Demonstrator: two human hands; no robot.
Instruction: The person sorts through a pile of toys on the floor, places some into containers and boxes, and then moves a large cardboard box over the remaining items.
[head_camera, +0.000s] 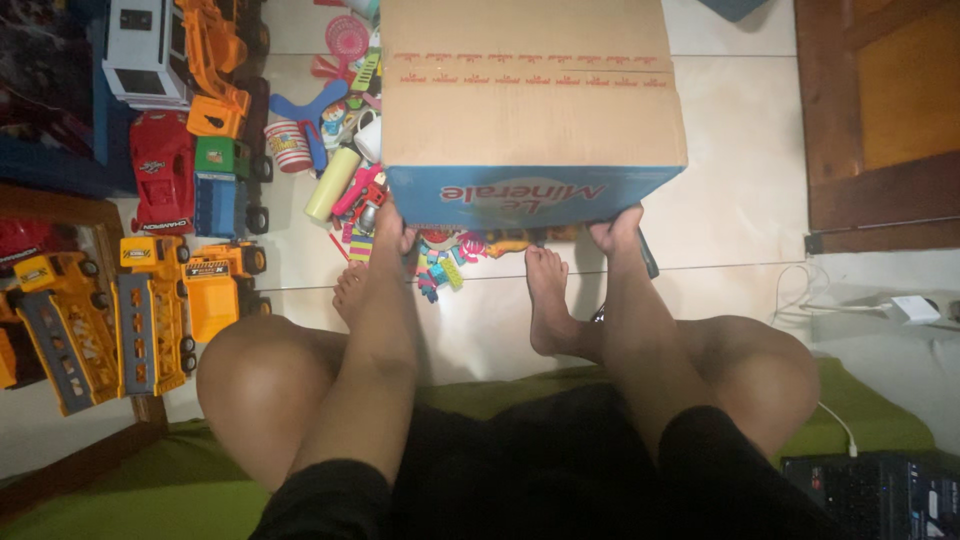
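While our left hand (392, 226) and right hand (617, 229) clasp the tipped cardboard box (530, 100), small toys (440, 262) lie spilled beneath it; emptying appears nearly complete.

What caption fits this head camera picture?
Both hands, left hand and right hand, grip a cardboard box over small toys.

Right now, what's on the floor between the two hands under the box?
Head view: between the left hand and right hand, under the cardboard box, lies a heap of small colourful plastic toys on the tiled floor.
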